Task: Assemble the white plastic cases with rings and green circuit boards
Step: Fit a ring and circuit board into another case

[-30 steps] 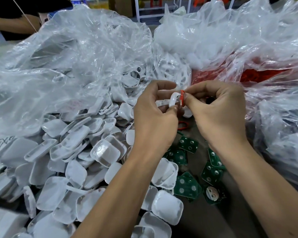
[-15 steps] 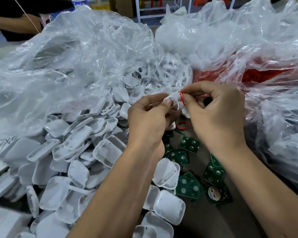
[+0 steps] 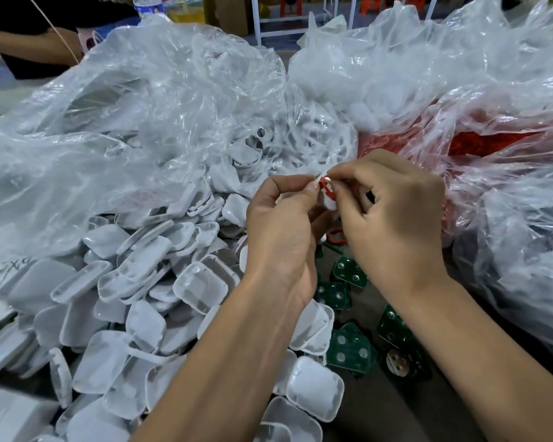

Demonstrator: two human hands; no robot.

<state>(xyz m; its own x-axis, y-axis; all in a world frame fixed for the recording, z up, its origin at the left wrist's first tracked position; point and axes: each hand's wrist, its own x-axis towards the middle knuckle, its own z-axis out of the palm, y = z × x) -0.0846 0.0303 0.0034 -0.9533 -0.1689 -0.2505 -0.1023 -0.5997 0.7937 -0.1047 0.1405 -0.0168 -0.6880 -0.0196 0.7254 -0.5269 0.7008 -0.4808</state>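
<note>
My left hand point(image 3: 281, 231) pinches a small white plastic case point(image 3: 328, 201) between thumb and fingers, held above the table. My right hand point(image 3: 393, 218) pinches a red ring point(image 3: 327, 186) against the top of that case. Most of the case is hidden by my fingers. Another red ring point(image 3: 336, 236) lies on the table just below my hands. Several green circuit boards point(image 3: 351, 349) lie on the dark table between and under my forearms. A big heap of white cases point(image 3: 134, 282) spreads to the left.
Clear plastic bags point(image 3: 147, 122) of white parts rise behind the heap. A bag of red rings point(image 3: 486, 145) lies at the right behind my right hand. More clear bags point(image 3: 524, 266) crowd the right edge. Another person's arm point(image 3: 29, 43) is at far left.
Both hands have stayed together at the case. My left hand's grip turned the case while my right hand worked the red ring onto its top.
</note>
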